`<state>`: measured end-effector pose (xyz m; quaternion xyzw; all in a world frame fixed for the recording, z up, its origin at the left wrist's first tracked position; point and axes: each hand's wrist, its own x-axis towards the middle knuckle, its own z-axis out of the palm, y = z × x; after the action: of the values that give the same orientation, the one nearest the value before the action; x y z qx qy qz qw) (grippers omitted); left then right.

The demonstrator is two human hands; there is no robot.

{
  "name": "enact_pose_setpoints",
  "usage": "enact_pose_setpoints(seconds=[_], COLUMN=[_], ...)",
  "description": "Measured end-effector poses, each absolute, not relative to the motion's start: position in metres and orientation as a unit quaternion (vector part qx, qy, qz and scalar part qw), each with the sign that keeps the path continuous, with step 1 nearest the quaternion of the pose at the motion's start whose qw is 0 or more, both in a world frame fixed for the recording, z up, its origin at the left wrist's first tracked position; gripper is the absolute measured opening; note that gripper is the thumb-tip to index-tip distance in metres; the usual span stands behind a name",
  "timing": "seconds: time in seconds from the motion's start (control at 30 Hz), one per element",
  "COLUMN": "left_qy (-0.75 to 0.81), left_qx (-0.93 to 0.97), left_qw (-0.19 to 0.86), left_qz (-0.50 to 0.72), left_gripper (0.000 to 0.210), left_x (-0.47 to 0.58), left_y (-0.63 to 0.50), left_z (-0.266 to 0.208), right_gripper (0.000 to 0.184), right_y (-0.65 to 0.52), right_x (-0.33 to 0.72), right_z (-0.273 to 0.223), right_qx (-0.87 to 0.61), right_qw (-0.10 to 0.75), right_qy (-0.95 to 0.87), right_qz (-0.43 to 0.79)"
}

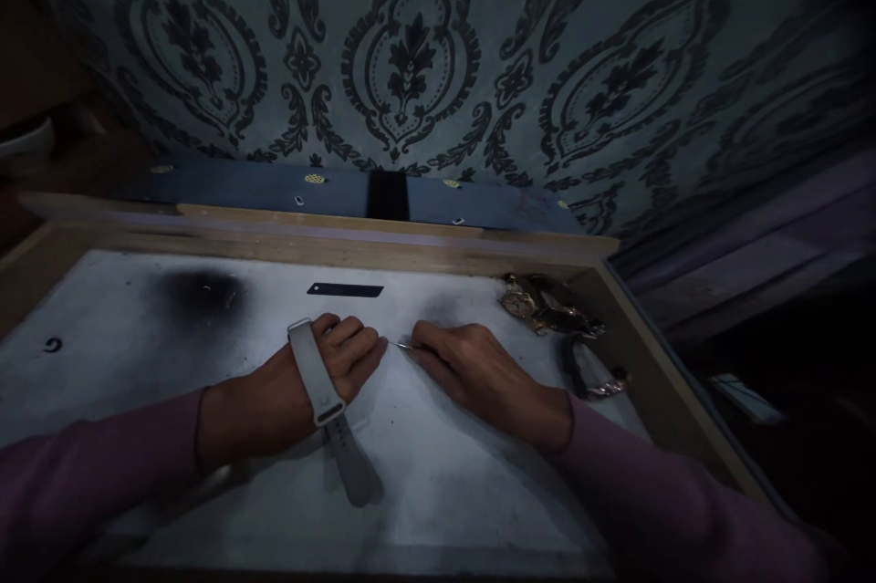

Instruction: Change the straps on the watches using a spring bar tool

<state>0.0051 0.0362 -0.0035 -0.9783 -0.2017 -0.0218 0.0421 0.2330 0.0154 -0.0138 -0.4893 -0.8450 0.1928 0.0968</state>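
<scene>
Between side edges of bench (452, 501), right hand (479, 373) pinched thin metal tool (402, 346); couldn't tell left hand's (350, 355) hold; slippage risked a jab.

No lettering or number can be read anywhere (the gold watch dial (519, 303) is too dim and small).

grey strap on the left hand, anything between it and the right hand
Yes. From the grey strap across the left hand, that hand's own fingers come first, then a thin metal piece at the fingertips of the right hand. Nothing else visible stands between.
</scene>
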Motion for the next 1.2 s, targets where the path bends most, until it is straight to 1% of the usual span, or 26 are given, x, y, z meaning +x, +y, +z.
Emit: enact_pose_setpoints(seconds=[0.17, 0.27, 0.43, 0.57, 0.67, 0.8, 0.93, 1.0, 1.13, 1.2], left_qy=[-0.207, -0.208, -0.214, -0.217, -0.219, -0.221, -0.218, -0.216, -0.223, -0.226], left_qx=[-0.978, -0.978, -0.976, -0.976, -0.975, -0.974, -0.974, -0.975, -0.972, -0.969], left_qw=[0.018, 0.012, 0.014, 0.004, -0.01, -0.009, -0.004, -0.01, -0.04, -0.056], left_qz=[-0.019, -0.011, -0.021, -0.034, -0.036, -0.043, -0.057, -0.058, -0.065, -0.079], left_gripper=[0.041, 0.041, 0.036, 0.029, 0.028, 0.032, 0.037, 0.034, 0.021, 0.023], left_x=[0.004, 0.004, 0.0047, 0.0054, 0.0056, 0.0043, 0.0024, 0.002, 0.0024, 0.0025], left_y=[0.0369, 0.0374, 0.0384, 0.039, 0.0396, 0.0418, 0.0442, 0.0446, 0.0445, 0.0448], left_z=[-0.0013, 0.0006, 0.0007, 0.0013, 0.0026, -0.0002, -0.0036, -0.0022, 0.0026, 0.0027], right_gripper=[0.016, 0.018, 0.02, 0.02, 0.021, 0.022, 0.02, 0.02, 0.022, 0.023], right_y=[0.0152, 0.0153, 0.0159, 0.016, 0.0156, 0.0154, 0.016, 0.0156, 0.0124, 0.0109], right_x=[0.2315, 0.2316, 0.2321, 0.2308, 0.2292, 0.2284, 0.2296, 0.2295, 0.2268, 0.2252], right_z=[-0.0121, -0.0123, -0.0136, -0.0136, -0.0135, -0.014, -0.0149, -0.0162, -0.0203, -0.0214], right_qx=[-0.496, -0.493, -0.49, -0.489, -0.486, -0.478, -0.463, -0.458, -0.458, -0.459], right_qw=[0.087, 0.093, 0.096, 0.095, 0.088, 0.084, 0.09, 0.092, 0.094, 0.096], right_qy=[-0.843, -0.845, -0.847, -0.848, -0.853, -0.863, -0.87, -0.874, -0.881, -0.881], right_qz=[0.191, 0.185, 0.181, 0.183, 0.17, 0.142, 0.146, 0.136, 0.071, 0.057])
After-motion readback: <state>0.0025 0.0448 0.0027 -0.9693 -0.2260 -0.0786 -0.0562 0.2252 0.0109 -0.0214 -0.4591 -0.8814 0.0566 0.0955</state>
